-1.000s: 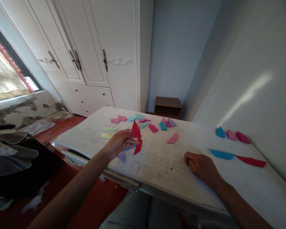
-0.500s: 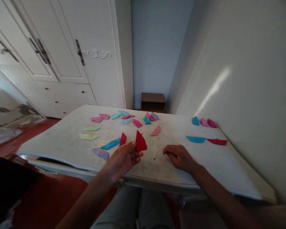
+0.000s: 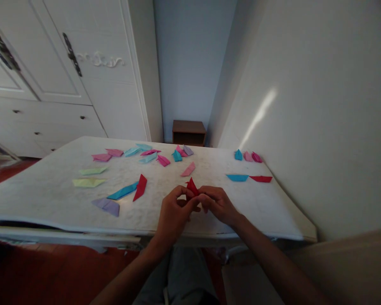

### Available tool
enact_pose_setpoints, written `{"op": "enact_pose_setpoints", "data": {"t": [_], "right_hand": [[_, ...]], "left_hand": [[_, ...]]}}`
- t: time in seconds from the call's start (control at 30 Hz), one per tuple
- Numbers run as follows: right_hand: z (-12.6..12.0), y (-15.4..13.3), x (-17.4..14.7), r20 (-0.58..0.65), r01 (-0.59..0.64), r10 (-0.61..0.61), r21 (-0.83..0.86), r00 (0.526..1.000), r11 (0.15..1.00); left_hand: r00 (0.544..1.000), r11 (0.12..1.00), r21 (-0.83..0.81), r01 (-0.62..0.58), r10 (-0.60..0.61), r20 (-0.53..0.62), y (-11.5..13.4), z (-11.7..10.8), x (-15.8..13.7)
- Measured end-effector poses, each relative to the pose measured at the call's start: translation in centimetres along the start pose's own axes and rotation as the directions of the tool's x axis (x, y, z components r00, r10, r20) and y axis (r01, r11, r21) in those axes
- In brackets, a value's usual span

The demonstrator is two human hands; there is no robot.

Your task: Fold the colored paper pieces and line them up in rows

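Left hand (image 3: 174, 211) and right hand (image 3: 219, 204) pinch the red paper (image 3: 192, 186) between nearly closed fingers. Uneven pulling could tear it; squeezing could crush its folds

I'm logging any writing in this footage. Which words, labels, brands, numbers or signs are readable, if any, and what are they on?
None: no text can be read here.
The red folded paper at the fingers of the left hand and right hand shows no lettering.
The white wardrobe carries scrollwork, not writing.
Any tiny marks would be too small to read.
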State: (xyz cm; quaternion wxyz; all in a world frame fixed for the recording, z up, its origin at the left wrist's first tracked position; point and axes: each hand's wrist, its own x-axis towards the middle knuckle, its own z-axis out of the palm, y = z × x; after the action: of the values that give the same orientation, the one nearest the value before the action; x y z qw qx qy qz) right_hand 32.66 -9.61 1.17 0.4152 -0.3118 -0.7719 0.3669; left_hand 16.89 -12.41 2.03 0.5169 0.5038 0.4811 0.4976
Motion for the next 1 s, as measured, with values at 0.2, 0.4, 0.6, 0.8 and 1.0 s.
{"op": "enact_pose_setpoints", "data": {"t": [0.2,0.4,0.6,0.8,1.0], "right_hand": [[0.2,-0.2,-0.1,-0.029,-0.127,0.134,0.175,0.991,0.976],[0.5,-0.3,-0.5,-0.063,-0.167,0.198,0.326,0.978,0.930],[0.0,-0.4,-1.1,-0.115,-0.200,0.269,0.417,0.956,0.887],[-1.3,0.1,-1.8,-0.211,-0.248,0.328,0.331,0.921,0.910],[-2.6,0.8,-2.9,-0.334,-0.287,0.367,0.266,0.868,0.920]], "left_hand": [[0.991,0.984,0.142,-0.103,0.114,-0.071,-0.1,-0.1,0.1],[0.994,0.980,0.168,-0.103,0.105,-0.006,0.6,-0.4,0.3],[0.979,0.977,0.171,-0.131,0.100,0.180,1.2,-0.1,1.1],[0.936,0.978,0.173,-0.115,0.049,0.348,1.5,0.3,1.9],[0.935,0.987,0.130,-0.092,0.041,0.352,1.5,2.0,4.4]]}}
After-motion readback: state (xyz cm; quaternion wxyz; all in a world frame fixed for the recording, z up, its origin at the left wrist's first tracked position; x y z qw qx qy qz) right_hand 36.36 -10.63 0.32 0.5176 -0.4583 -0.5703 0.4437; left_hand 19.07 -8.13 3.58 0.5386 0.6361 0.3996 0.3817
